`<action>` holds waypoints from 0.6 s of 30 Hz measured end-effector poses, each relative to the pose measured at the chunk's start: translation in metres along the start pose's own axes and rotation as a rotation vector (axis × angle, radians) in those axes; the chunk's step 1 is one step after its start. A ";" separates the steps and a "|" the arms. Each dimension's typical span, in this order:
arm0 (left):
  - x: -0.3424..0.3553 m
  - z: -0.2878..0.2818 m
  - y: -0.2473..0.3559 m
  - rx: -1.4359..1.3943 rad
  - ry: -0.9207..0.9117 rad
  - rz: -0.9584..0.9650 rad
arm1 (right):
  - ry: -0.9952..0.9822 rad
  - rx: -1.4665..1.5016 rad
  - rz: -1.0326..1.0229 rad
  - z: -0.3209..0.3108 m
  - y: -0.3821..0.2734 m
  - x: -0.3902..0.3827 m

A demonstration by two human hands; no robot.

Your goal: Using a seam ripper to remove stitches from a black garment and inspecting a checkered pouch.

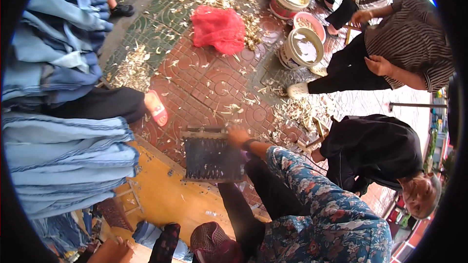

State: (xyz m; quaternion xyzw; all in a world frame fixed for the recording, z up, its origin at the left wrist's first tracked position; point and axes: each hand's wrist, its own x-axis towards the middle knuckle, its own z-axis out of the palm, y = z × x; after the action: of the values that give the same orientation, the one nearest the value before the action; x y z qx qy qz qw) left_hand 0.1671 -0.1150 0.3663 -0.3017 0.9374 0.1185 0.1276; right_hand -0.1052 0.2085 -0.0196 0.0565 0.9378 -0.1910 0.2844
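Note:
At the lower left edge, a bare hand (117, 251) reaches in beside folded blue denim (146, 236). It may be my left hand, but I cannot be sure; its fingers are small and blurred, and I cannot make out anything held. Right of it rises a dark patterned sleeve or leg (165, 243) with no fingers showing. My right hand is not in view. In the middle, a co-worker in a flowered blue shirt (331, 192) and checked cap (210, 238) has a blurred hand (238, 137) at the far edge of a dark, framed stool-like panel (212, 158).
Stacked jeans (68, 160) fill the left beside a yellow board (156, 185). A red mesh bag (218, 29) lies among pale peelings (131, 70) on the paving. White buckets (287, 56) and a pink basin (319, 22) stand far right, near several other people.

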 end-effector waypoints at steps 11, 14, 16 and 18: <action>0.239 -0.090 0.140 0.618 0.353 0.982 | -0.177 0.330 0.003 0.049 0.024 -0.019; 0.349 -0.218 0.252 1.155 0.794 1.816 | -0.126 0.418 -0.069 0.052 -0.041 -0.036; 0.334 -0.233 0.323 1.448 1.025 1.928 | -0.140 0.355 -0.082 0.041 -0.101 -0.054; 0.318 -0.149 0.356 1.102 1.036 1.966 | -0.096 0.296 0.105 0.038 -0.071 -0.088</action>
State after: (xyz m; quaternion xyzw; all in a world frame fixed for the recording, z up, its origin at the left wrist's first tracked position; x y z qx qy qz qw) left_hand -0.3201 -0.0484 0.4588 0.6117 0.6305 -0.3789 -0.2910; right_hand -0.0275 0.1290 0.0235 0.1378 0.8805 -0.3145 0.3268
